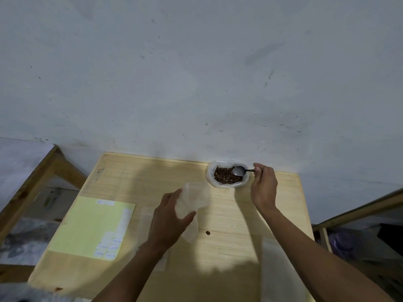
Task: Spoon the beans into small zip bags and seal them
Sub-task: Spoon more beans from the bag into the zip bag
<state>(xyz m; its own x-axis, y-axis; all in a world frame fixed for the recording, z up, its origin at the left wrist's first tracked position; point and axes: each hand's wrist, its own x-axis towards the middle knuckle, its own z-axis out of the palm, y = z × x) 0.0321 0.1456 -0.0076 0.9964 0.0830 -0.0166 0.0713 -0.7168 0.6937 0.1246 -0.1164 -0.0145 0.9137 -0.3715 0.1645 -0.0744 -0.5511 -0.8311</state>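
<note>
Right hand point(263, 188) pinches spoon point(239, 170) handle, bowl of spoon over the beans point(225, 175) in their container point(210, 171) at tabletop point(135, 175) 1 o'clock, by the wall. Left hand point(168, 219) grips an empty zip bag point(193, 200) mid-tabletop. Yellow sheet point(87, 223) at 9 o'clock.

Pale wooden table point(272, 216) set against wall. Bag of beans point(226, 175) placed at far edge, yellow sheet point(87, 225) laid at left, single bean point(208, 233) seen mid-table.
</note>
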